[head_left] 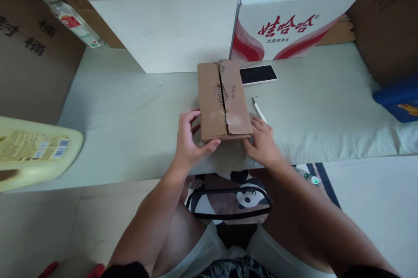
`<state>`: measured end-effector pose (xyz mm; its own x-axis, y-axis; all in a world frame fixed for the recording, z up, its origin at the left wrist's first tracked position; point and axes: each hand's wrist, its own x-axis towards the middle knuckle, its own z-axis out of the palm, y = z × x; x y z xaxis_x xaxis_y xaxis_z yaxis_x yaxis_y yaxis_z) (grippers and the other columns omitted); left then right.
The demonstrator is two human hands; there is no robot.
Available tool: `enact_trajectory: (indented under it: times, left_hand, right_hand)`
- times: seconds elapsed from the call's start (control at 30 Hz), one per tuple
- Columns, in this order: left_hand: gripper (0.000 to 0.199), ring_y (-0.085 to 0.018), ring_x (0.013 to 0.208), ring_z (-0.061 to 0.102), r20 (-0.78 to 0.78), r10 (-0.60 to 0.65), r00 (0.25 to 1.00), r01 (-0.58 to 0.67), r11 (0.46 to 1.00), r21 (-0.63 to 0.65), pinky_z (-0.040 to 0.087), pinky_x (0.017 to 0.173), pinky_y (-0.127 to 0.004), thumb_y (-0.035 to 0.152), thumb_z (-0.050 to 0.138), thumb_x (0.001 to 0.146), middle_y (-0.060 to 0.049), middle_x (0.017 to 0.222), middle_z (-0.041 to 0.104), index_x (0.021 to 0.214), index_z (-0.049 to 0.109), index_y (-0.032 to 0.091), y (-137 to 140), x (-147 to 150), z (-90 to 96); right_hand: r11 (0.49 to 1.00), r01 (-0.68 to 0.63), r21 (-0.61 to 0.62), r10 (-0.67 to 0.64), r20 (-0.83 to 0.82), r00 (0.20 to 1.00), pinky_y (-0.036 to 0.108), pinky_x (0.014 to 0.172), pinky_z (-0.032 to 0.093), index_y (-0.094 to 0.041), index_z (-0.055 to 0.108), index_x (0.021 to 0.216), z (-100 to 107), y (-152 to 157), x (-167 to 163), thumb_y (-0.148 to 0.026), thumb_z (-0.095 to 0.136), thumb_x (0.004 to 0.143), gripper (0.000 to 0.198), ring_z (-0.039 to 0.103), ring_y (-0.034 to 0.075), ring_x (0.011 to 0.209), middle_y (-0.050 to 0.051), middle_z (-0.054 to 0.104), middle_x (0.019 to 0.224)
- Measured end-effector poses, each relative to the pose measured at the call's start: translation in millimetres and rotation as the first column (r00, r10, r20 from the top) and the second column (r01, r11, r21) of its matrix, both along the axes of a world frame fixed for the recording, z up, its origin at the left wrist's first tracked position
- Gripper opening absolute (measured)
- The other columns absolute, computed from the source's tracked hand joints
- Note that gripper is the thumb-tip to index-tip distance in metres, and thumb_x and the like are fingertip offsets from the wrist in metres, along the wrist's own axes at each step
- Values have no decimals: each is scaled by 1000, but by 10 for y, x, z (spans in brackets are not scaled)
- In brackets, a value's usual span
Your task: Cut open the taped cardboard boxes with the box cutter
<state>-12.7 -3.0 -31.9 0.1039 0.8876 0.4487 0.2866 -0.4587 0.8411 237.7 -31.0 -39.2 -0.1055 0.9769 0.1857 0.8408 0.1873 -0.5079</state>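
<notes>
A small brown cardboard box lies on the pale green cloth, its two top flaps meeting along a narrow gap with dark marks. My left hand is curled about the box's near left corner, thumb at the front edge and fingers along the left side. At the near right corner, my right hand grips the box with its thumb in front and fingers against the side. Just beyond those fingers lies a slim white-handled tool with a thin dark tip. The undersides of the box and some fingertips are hidden.
Behind the box lies a phone, with a white carton and a red-and-white water carton further back. A clear bottle leans at the far left. A yellow jug is left; a blue object is right.
</notes>
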Motion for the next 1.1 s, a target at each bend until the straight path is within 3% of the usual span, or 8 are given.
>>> enact_trajectory:
  times: [0.17, 0.4, 0.57, 0.7, 0.8, 0.9, 0.97, 1.1]
  left_hand:
    - [88, -26, 122, 68, 81, 19, 997, -16, 999, -31, 64, 89, -35, 74, 78, 80, -13, 139, 55, 146, 39, 31, -33, 101, 38]
    - [83, -24, 113, 69, 190, 145, 971, -148, 989, 1, 60, 88, -33, 86, 72, 77, -10, 133, 61, 136, 51, 32, 58, 16, 10]
    - [78, -26, 119, 69, 202, 402, 893, -410, 912, 0, 55, 107, -39, 91, 41, 92, -9, 120, 67, 126, 62, 23, 141, -120, -49]
    - [59, -21, 104, 71, 271, 513, 815, -490, 858, -150, 58, 92, -35, 78, 51, 96, -6, 109, 69, 118, 59, 23, 231, -128, 6]
    - [40, -13, 70, 64, 391, 571, 722, -377, 799, -469, 51, 59, -25, 61, 63, 93, 2, 89, 63, 113, 52, 28, 279, -70, 74]
    - [41, -10, 58, 58, 399, 607, 687, -196, 684, -703, 40, 47, -20, 38, 75, 78, 6, 80, 59, 109, 51, 29, 292, -40, 113]
    - [45, -10, 60, 59, 354, 578, 735, -183, 672, -717, 41, 47, -20, 26, 78, 67, 5, 81, 61, 105, 54, 28, 295, -53, 106]
    - [31, -12, 72, 62, 235, 499, 834, -298, 767, -569, 47, 59, -21, 16, 79, 60, 1, 81, 66, 85, 61, 21, 330, -107, 42]
  right_hand:
    - [988, -144, -51, 122, -296, 947, 71, 119, 46, -31, 56, 156, 22, 12, -18, -21, 52, 90, 66, 60, 36, 145, 10, 68, 152]
    - [962, -262, -78, 180, -541, 821, 61, 131, 39, -29, 45, 165, 26, -56, -1, -42, 54, 103, 64, 49, 31, 157, 10, 52, 168]
    - [957, -288, -18, 211, -639, 740, 62, 131, 38, -33, 39, 165, 12, -109, -56, -48, 56, 105, 64, 47, 32, 158, 12, 42, 174]
    - [980, -198, 27, 152, -746, 649, 61, 125, 47, -34, 31, 165, -36, -83, -72, -51, 58, 103, 70, 56, 32, 152, 15, 42, 173]
    - [995, -82, -65, 7, -745, 668, 62, 118, 53, -30, 35, 162, -65, -37, -53, -56, 61, 99, 73, 62, 34, 145, 20, 46, 169]
    - [997, -27, -66, -24, -672, 740, 63, 118, 52, -25, 53, 150, -49, -8, -22, -58, 61, 97, 63, 65, 35, 140, 19, 64, 153]
    - [999, -25, -39, -3, -598, 801, 64, 116, 52, -25, 66, 136, -18, -6, -7, -58, 60, 97, 52, 68, 36, 134, 16, 73, 140]
    - [999, -5, -37, -15, -525, 851, 63, 110, 56, -25, 70, 128, 21, -18, -3, -60, 63, 93, 50, 71, 36, 127, 14, 76, 132]
